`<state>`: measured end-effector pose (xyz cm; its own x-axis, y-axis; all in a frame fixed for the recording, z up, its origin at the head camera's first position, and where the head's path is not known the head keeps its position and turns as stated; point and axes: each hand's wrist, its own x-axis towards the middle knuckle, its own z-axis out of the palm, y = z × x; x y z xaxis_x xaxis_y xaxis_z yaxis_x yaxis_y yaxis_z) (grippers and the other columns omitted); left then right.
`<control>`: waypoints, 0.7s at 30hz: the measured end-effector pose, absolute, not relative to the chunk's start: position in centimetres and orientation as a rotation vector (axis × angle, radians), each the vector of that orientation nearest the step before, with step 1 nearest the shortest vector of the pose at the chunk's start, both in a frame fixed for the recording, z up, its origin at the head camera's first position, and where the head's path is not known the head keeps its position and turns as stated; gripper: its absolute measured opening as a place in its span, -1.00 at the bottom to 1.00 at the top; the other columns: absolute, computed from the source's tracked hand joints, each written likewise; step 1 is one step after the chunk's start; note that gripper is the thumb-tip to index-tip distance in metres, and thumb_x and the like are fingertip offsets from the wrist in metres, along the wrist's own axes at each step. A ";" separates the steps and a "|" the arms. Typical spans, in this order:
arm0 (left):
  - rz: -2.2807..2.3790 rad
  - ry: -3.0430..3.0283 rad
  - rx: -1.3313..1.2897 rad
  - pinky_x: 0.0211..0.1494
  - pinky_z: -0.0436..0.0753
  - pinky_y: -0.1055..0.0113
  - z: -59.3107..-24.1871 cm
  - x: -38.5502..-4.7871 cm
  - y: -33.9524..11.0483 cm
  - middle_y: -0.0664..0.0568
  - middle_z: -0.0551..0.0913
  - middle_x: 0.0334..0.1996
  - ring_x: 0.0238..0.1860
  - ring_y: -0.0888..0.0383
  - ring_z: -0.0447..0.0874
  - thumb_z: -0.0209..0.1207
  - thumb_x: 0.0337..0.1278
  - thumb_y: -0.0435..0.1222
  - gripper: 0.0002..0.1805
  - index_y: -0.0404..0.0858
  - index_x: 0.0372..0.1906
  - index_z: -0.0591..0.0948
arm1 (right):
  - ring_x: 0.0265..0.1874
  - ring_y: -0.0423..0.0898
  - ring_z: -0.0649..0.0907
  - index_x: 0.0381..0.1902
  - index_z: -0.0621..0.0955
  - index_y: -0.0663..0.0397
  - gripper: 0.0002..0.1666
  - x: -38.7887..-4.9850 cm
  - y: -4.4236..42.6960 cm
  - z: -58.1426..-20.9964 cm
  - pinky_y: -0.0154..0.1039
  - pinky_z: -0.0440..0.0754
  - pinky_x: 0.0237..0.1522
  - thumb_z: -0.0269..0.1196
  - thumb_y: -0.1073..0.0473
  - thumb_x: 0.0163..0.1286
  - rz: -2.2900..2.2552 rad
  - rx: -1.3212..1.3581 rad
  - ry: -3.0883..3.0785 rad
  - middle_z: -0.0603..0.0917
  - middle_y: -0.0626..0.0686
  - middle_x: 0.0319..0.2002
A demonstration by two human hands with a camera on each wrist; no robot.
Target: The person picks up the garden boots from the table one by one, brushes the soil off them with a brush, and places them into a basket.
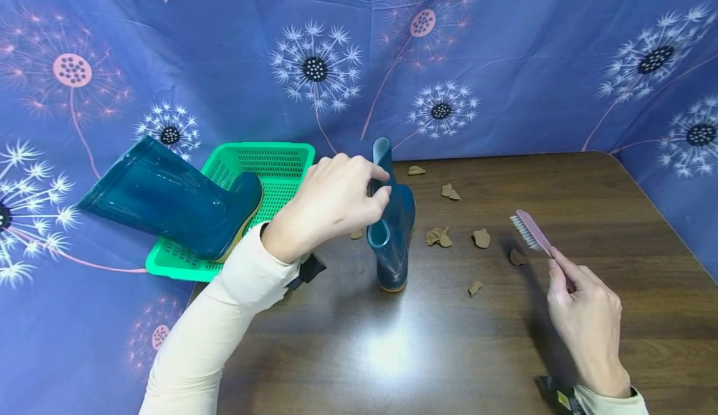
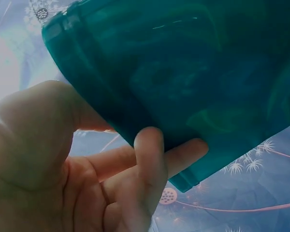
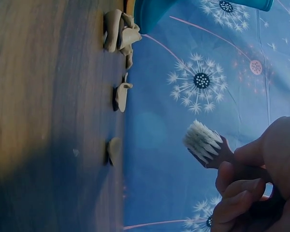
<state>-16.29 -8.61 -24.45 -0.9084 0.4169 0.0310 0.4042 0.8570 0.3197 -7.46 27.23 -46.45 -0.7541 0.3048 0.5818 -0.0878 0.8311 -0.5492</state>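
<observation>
A dark teal rubber boot [image 1: 395,243] with a tan sole edge stands upright on the wooden table. My left hand [image 1: 336,200] pinches its top rim from above, and the opening is squeezed narrow at the middle. In the left wrist view, fingers [image 2: 150,150] lie against the outside of the boot's shaft [image 2: 183,82]. To the right, my right hand [image 1: 586,315] grips the handle of a pink brush [image 1: 533,232] with white bristles. The brush is held above the table, apart from the boot. Its bristles [image 3: 202,140] show plainly in the right wrist view.
A second teal boot [image 1: 168,197] lies across a green plastic basket [image 1: 280,147] at the left. Several irregular brown fragments [image 1: 439,237] are scattered on the table [image 1: 589,190] right of the standing boot. Behind hangs a blue dandelion-print cloth [image 1: 224,47].
</observation>
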 end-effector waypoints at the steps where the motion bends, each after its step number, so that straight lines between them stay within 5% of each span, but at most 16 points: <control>1: 0.502 2.993 0.658 -0.68 0.14 0.33 -24.4 -16.3 -8.6 0.19 0.24 -0.83 -0.79 0.17 0.22 0.15 0.47 -0.10 -0.60 -0.05 0.25 0.77 | -0.49 -0.69 0.20 0.11 0.80 0.17 -0.67 -7.5 27.3 -46.5 -0.20 0.30 -0.41 0.28 0.24 0.47 0.733 -0.158 -2.319 0.81 0.26 -0.31; 10: 0.709 2.936 0.688 -0.68 0.06 0.37 -24.7 -16.5 -8.5 0.19 0.19 -0.84 -0.83 0.21 0.08 0.11 0.29 -0.39 -0.52 -0.25 0.27 0.74 | -0.52 -0.66 0.18 0.10 0.80 0.16 -0.67 -7.5 28.0 -46.6 -0.19 0.27 -0.46 0.28 0.23 0.47 0.708 -0.156 -2.333 0.78 0.26 -0.36; 21: 0.843 2.976 0.674 -0.64 -0.02 0.38 -25.3 -16.9 -9.0 0.19 0.13 -0.81 -0.80 0.20 0.02 0.04 0.26 -0.45 -0.48 -0.19 0.25 0.76 | -0.54 -0.61 0.19 0.10 0.81 0.14 -0.67 -7.5 28.4 -46.9 -0.21 0.26 -0.48 0.26 0.20 0.49 0.700 -0.182 -2.356 0.77 0.25 -0.39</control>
